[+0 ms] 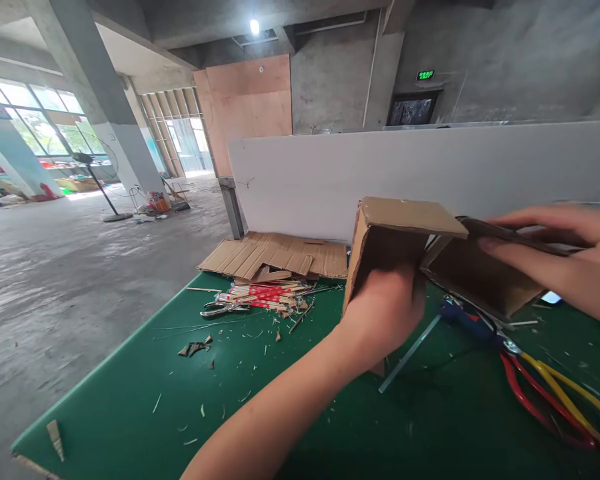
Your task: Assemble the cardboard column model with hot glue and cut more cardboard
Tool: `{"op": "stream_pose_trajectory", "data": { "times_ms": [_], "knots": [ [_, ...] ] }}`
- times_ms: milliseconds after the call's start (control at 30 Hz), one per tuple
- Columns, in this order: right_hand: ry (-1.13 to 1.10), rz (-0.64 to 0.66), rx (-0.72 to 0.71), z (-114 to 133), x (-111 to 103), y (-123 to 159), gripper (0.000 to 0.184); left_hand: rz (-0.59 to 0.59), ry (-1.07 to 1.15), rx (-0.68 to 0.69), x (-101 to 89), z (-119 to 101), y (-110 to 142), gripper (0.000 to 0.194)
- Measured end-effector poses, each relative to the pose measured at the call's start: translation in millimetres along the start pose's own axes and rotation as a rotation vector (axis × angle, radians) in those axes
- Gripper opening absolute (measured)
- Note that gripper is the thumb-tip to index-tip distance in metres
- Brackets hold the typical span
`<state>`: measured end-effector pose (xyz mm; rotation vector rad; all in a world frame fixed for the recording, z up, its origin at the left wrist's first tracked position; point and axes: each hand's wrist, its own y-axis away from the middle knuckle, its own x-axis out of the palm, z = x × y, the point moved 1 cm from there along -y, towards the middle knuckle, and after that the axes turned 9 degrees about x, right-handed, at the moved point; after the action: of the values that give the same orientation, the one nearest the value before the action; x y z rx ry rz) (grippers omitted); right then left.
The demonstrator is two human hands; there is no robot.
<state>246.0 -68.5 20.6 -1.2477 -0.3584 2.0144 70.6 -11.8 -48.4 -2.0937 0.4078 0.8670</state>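
Note:
My left hand [383, 313] grips the near side of a brown cardboard box structure [405, 227], holding it upright above the green table [130, 407]. My right hand [555, 250] comes in from the right, its fingers stretched along a dark flat strip [510, 235] pressed on a second cardboard piece [480, 280] joined to the box. What the strip is I cannot make out.
Flat cardboard sheets [280, 257] lie at the table's far edge by a white partition [430, 167]. A bundle of sticks [265, 295] and scissors [223, 309] sit mid-table. Pliers with red and yellow handles [545, 387] and a metal rod [410, 353] lie right. Scraps litter the surface.

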Motion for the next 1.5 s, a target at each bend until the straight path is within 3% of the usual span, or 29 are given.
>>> {"op": "stream_pose_trajectory", "data": {
  "times_ms": [267,500,633,733,1000,1200,1400,1500],
  "knots": [
    [-0.038,0.156,0.172,12.7,-5.4,-5.3,0.021,0.016,0.011,0.009,0.4,-0.9,-2.9,0.032],
    [-0.029,0.151,0.192,16.7,-5.3,-2.5,0.020,0.034,0.044,-0.029,1.1,-1.7,-4.3,0.029],
    [-0.025,0.109,0.182,16.9,-4.9,-3.0,0.018,-0.034,0.101,-0.065,5.7,-0.5,-1.0,0.025],
    [-0.026,0.108,0.177,16.2,-6.5,-3.4,0.016,-0.114,0.148,-0.029,6.2,-0.7,1.5,0.040],
    [0.025,0.132,0.193,23.0,-12.3,0.1,0.022,-0.006,-0.166,0.217,-0.7,-8.3,3.7,0.072],
    [0.084,0.117,0.156,26.8,-16.0,3.6,0.020,-0.050,-0.397,0.258,1.6,-12.8,4.5,0.073],
    [0.092,0.131,0.145,27.6,-17.4,3.9,0.023,0.012,-0.383,0.250,-2.9,-15.7,5.6,0.072],
    [0.097,0.142,0.122,26.7,-17.6,3.2,0.020,-0.024,-0.357,0.266,-5.9,-15.7,5.6,0.074]
  ]
}}
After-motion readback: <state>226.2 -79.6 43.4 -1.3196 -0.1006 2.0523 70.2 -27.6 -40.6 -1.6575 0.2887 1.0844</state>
